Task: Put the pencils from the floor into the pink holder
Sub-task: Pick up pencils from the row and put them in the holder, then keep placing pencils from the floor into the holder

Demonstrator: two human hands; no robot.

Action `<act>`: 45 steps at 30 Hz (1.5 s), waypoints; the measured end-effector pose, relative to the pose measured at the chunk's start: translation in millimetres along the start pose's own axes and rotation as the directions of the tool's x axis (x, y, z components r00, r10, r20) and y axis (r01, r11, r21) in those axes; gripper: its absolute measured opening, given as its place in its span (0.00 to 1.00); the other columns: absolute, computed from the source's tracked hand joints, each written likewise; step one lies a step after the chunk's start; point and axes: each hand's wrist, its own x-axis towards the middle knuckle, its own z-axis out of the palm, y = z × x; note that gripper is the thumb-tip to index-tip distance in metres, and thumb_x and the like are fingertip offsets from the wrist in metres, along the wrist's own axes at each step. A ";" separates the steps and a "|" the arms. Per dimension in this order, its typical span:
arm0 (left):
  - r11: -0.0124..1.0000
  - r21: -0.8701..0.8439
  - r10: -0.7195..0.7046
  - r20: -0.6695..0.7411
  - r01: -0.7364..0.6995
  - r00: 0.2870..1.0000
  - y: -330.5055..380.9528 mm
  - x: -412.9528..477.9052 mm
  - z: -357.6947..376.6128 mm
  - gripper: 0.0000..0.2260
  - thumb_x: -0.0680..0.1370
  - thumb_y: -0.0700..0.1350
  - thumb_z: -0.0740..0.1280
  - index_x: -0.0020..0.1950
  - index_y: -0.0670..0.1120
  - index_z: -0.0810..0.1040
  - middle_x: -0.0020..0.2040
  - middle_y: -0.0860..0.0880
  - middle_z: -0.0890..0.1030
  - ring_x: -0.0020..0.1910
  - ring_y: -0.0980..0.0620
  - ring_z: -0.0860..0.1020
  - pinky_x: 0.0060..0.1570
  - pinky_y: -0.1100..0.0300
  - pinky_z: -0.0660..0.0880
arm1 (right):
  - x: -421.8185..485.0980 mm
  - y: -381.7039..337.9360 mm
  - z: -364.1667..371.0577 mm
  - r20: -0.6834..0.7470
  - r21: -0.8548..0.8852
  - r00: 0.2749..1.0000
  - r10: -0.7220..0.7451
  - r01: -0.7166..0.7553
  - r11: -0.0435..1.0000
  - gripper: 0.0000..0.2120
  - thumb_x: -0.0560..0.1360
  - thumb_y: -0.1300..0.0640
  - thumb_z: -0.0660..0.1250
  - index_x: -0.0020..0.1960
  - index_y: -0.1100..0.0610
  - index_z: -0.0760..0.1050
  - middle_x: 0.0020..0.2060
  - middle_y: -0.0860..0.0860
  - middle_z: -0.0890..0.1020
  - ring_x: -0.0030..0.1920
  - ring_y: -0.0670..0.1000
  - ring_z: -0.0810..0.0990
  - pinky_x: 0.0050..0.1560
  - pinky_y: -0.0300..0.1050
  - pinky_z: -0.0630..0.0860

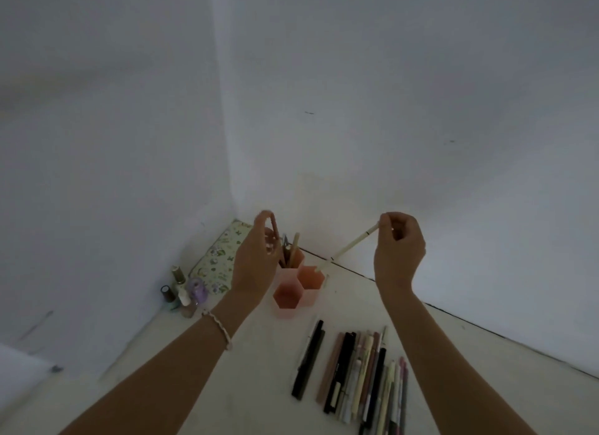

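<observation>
Your right hand (399, 246) pinches a cream pencil (347, 248) with its tip in the pink holder (293, 288), and your left hand (259, 256) beside the holder pinches a pink pencil (275, 228).

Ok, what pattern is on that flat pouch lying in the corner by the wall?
The pouch has a floral print on pale cream fabric, seen best in the head view.

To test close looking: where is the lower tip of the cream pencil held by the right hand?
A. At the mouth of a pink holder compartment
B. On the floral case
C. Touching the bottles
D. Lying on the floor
A: the cream pencil, pinched by the right hand, slants down to the pink holder.
</observation>
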 end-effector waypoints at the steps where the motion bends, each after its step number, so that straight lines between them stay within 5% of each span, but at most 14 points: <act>1: 0.993 0.104 0.066 -0.016 -0.064 0.998 -2.4 -0.7 -0.1 0.15 0.76 0.42 0.68 0.61 0.54 0.72 0.49 0.53 0.79 0.49 0.54 0.79 0.51 0.57 0.78 | -3.7 -4.4 5.1 0.007 0.013 1.000 -0.024 0.024 1.000 0.02 0.77 0.58 0.67 0.47 0.55 0.78 0.37 0.49 0.80 0.34 0.47 0.72 0.36 0.30 0.69; 4: 0.967 0.229 0.134 -0.095 -0.109 0.986 -9.4 -1.1 -2.9 0.13 0.75 0.38 0.65 0.59 0.46 0.77 0.57 0.48 0.78 0.58 0.49 0.74 0.59 0.61 0.68 | -20.2 -11.3 19.3 0.067 0.005 0.991 -0.116 0.116 0.993 0.02 0.77 0.58 0.67 0.46 0.52 0.77 0.38 0.45 0.79 0.36 0.46 0.72 0.38 0.32 0.69; 11: 0.989 0.128 0.063 0.036 -0.067 0.997 8.6 -11.0 -8.3 0.09 0.75 0.35 0.61 0.47 0.48 0.77 0.45 0.53 0.79 0.42 0.55 0.76 0.43 0.61 0.74 | -57.2 12.6 39.1 0.459 -0.201 0.844 -0.277 0.402 0.893 0.05 0.78 0.57 0.66 0.52 0.55 0.79 0.45 0.44 0.80 0.47 0.47 0.74 0.48 0.33 0.69; 13: 0.981 0.138 0.116 0.141 -0.136 0.983 18.4 -22.5 -2.9 0.07 0.76 0.38 0.62 0.42 0.48 0.76 0.39 0.54 0.78 0.37 0.56 0.76 0.40 0.63 0.75 | -58.3 21.1 35.8 0.486 -0.246 0.845 -0.223 0.378 0.893 0.09 0.79 0.56 0.65 0.56 0.55 0.79 0.49 0.48 0.82 0.49 0.48 0.75 0.51 0.37 0.70; 16: 0.940 0.229 0.133 0.438 -0.254 0.889 25.5 -47.3 15.1 0.08 0.78 0.41 0.61 0.39 0.49 0.74 0.35 0.53 0.77 0.36 0.53 0.78 0.39 0.64 0.77 | -52.7 30.1 22.3 0.396 -0.278 0.905 -0.158 0.282 0.918 0.09 0.79 0.56 0.63 0.58 0.54 0.78 0.46 0.49 0.81 0.46 0.46 0.74 0.46 0.29 0.67; 19: 0.860 0.481 -0.212 0.639 -0.170 0.739 18.5 -75.7 36.9 0.07 0.79 0.44 0.61 0.49 0.44 0.77 0.44 0.48 0.80 0.47 0.46 0.81 0.43 0.59 0.75 | -46.9 38.7 3.8 0.380 -0.302 0.919 -0.106 0.232 0.925 0.09 0.80 0.58 0.61 0.57 0.53 0.77 0.45 0.48 0.81 0.45 0.46 0.76 0.46 0.31 0.70; 22: 0.747 0.653 -0.428 0.616 -0.124 0.661 5.6 -100.3 52.5 0.12 0.80 0.43 0.61 0.60 0.41 0.78 0.57 0.43 0.80 0.57 0.43 0.79 0.52 0.53 0.75 | -43.0 48.9 -16.1 0.368 -0.299 0.929 -0.045 0.164 0.940 0.09 0.79 0.60 0.61 0.54 0.52 0.78 0.44 0.47 0.82 0.45 0.48 0.79 0.47 0.43 0.77; 29: 0.704 0.697 -0.428 0.565 -0.132 0.705 -9.4 -118.6 72.7 0.12 0.80 0.38 0.59 0.64 0.42 0.70 0.61 0.45 0.77 0.60 0.48 0.77 0.56 0.58 0.73 | -40.3 75.5 -48.8 0.368 -0.343 0.930 0.026 0.109 0.933 0.09 0.77 0.62 0.62 0.48 0.51 0.78 0.39 0.43 0.82 0.29 0.42 0.73 0.35 0.37 0.70; 37: 0.798 0.590 -0.362 0.632 -0.121 0.685 -3.1 -120.6 78.0 0.10 0.80 0.42 0.63 0.60 0.42 0.72 0.59 0.45 0.77 0.58 0.47 0.76 0.55 0.57 0.72 | -49.1 87.6 -48.1 0.448 -0.366 0.888 0.105 0.075 0.928 0.09 0.76 0.63 0.62 0.47 0.51 0.78 0.32 0.43 0.78 0.24 0.42 0.70 0.29 0.35 0.67; 41: 0.917 0.397 -0.228 0.598 -0.037 0.769 19.8 -96.8 62.6 0.08 0.79 0.44 0.66 0.56 0.43 0.74 0.49 0.48 0.78 0.50 0.48 0.79 0.50 0.58 0.76 | -56.6 96.6 -35.6 0.548 -0.560 0.798 0.253 0.125 0.819 0.10 0.76 0.62 0.61 0.52 0.56 0.79 0.43 0.48 0.81 0.38 0.45 0.77 0.39 0.38 0.71; 45: 0.987 0.162 -0.069 0.437 -0.003 0.897 45.0 -62.9 48.2 0.15 0.78 0.42 0.68 0.64 0.45 0.72 0.45 0.49 0.80 0.40 0.52 0.82 0.42 0.57 0.81 | -74.3 109.5 -17.7 0.576 -0.775 0.699 0.424 0.303 0.555 0.09 0.77 0.56 0.60 0.45 0.59 0.77 0.47 0.55 0.81 0.54 0.56 0.76 0.52 0.47 0.72</act>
